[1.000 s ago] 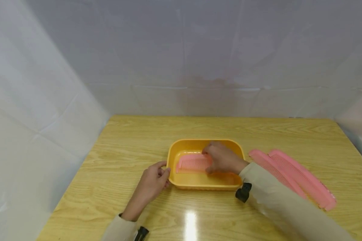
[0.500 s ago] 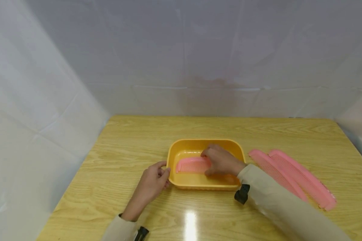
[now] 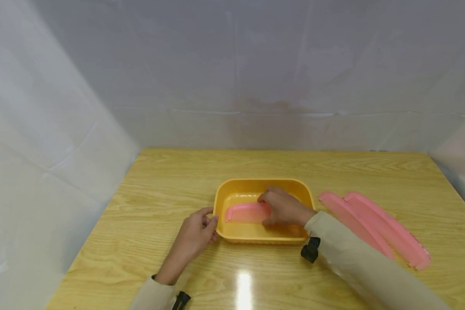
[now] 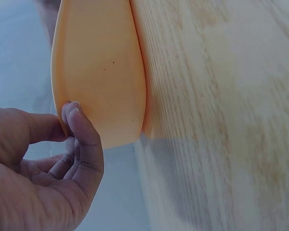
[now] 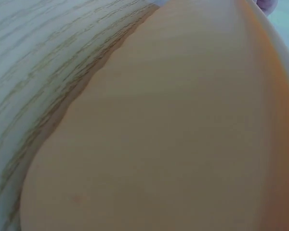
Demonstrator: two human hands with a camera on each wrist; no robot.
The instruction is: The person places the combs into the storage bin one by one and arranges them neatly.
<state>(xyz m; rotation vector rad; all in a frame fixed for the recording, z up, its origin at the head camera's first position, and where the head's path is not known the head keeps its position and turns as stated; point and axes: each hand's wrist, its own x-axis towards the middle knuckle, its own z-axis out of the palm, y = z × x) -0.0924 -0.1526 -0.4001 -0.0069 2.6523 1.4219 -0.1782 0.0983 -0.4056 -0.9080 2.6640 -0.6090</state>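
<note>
A yellow-orange plastic basin (image 3: 263, 240) sits on the wooden table. My left hand (image 3: 195, 232) pinches its left rim between thumb and fingers, which the left wrist view shows close up on the basin wall (image 4: 101, 72). Inside the basin, a pink comb (image 3: 246, 212) lies lengthwise with its teeth toward me. My right hand (image 3: 284, 207) reaches in over the right side and grips the comb's right part, thumb on the near edge and fingers on the far edge. That end of the comb is hidden under the hand. In the right wrist view only the basin's outer wall (image 5: 159, 120) fills the frame.
To the right of the basin, two larger pink combs (image 3: 356, 221) (image 3: 389, 230) lie slanted side by side on the wooden table (image 3: 170, 172). My right sleeve passes over their near side. Pale sheeting (image 3: 232, 77) stands behind the table and along both sides.
My right hand has lowered the comb slightly onto the basin floor, and it now lies a little nearer to me. In the last half second almost nothing moves. My left hand stays on the rim.
</note>
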